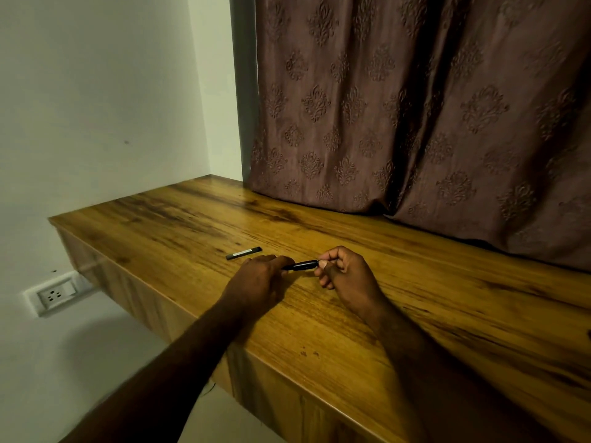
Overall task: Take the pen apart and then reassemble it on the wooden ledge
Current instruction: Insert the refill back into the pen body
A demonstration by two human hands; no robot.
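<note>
Our right hand (343, 276) pinches one end of the black pen barrel (300, 265), our left hand (260, 278) pinches the other, just above the wooden ledge (179, 225). It looks light, hard and slippery (grip the ends tight). The pen cap (243, 253) lies nearby.

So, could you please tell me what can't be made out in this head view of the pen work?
- Pen body: both ends hidden by the fingers of the left hand and right hand.
- Loose pen piece on the wooden ledge: too small to identify.
- Ledge's right end: cut off by the frame edge.
</note>
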